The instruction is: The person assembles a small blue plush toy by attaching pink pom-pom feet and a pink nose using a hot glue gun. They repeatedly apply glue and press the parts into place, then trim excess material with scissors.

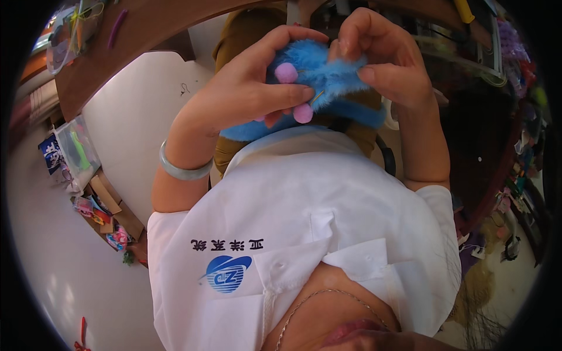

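Observation:
Between my hands is a bundle of fluffy blue chenille stem (325,79), with gold wire or cord showing at two spots. My left hand (263,79) grips its left side, the thumb lying across the front. A pink pompom (286,73) sits above that thumb and another pink pompom (303,113) just below it; a bit of pink also shows under the palm. The fingers and thumb of my right hand (386,61) pinch the right end of the blue fluff. More blue fluffy material (254,129) lies across my lap below.
A brown table edge (145,26) curves across the top left, with a purple stem (117,29) and a clear plastic container (66,48) on it. At the left stands a clear bin (78,151) beside cardboard pieces. Mixed craft materials line the right side.

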